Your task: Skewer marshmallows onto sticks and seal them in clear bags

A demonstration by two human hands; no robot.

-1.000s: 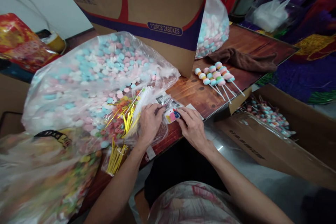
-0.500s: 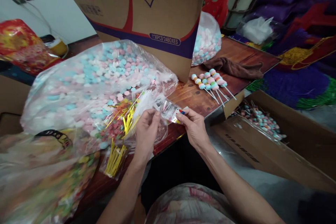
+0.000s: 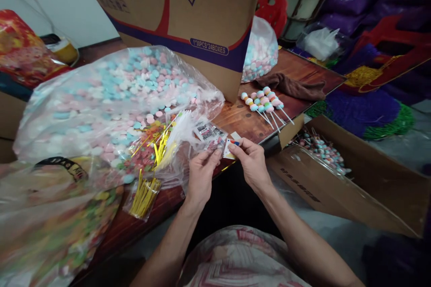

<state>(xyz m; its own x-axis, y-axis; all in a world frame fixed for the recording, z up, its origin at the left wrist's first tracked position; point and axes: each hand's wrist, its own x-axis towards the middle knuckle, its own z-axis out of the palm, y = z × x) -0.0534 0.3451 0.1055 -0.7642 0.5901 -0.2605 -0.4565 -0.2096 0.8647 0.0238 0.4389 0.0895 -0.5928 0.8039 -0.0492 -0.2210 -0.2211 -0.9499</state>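
My left hand (image 3: 203, 172) pinches the near edge of a small clear printed packet (image 3: 215, 142) above the table's front edge. Beside it, my right hand (image 3: 251, 161) grips a small white card with a coloured print (image 3: 229, 148) between thumb and fingers. The card and the packet nearly meet. Left of my hands lie white sticks (image 3: 182, 130) and gold twist ties (image 3: 160, 148) on a plastic bag. Several marshmallow skewers (image 3: 266, 101) rest on the table beyond my right hand.
A large clear bag of pastel marshmallows (image 3: 111, 89) covers the left of the table (image 3: 235, 119). Behind stands a tall carton (image 3: 208, 18). A brown cloth (image 3: 292, 86) lies at the back right. An open box (image 3: 303, 179) sits lower right; another candy bag (image 3: 60, 219) is lower left.
My left hand has moved right, closer to my right hand, and now pinches the packet. The card in my right hand shows more clearly. The whole view has shifted slightly.
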